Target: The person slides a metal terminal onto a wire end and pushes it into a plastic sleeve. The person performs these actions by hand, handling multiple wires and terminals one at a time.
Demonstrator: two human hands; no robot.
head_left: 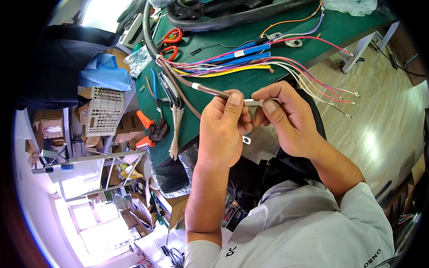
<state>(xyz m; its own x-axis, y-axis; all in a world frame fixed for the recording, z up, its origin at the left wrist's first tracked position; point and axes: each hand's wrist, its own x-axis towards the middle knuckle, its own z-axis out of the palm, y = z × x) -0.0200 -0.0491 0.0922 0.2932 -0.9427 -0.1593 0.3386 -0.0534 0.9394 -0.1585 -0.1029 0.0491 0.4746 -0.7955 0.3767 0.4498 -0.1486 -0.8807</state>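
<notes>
My left hand [222, 129] is closed round the end of a thick brown cable [212, 90] that carries a white sleeve. Against that end, my right hand [292, 123] pinches a silvery cable lug [254, 102] between thumb and fingers. Whether the wire sits inside the lug's barrel is hidden by my fingertips. Below my hands shows the flat eye of another lug [246, 140]. Beyond them, yellow [243, 71], blue [237, 55], red and white wires fan out to the right from a thick black sheath [149, 38]. Metal lugs [293, 43] end the blue and black cables.
On the green table [339, 33] at left lie red-handled scissors [172, 40], an orange-handled crimping tool [154, 130], blue-handled pliers [154, 87] and a bundle of pale cable ties [176, 134]. A white crate [105, 111] stands further left. Thick black cable [237, 21] crosses the back.
</notes>
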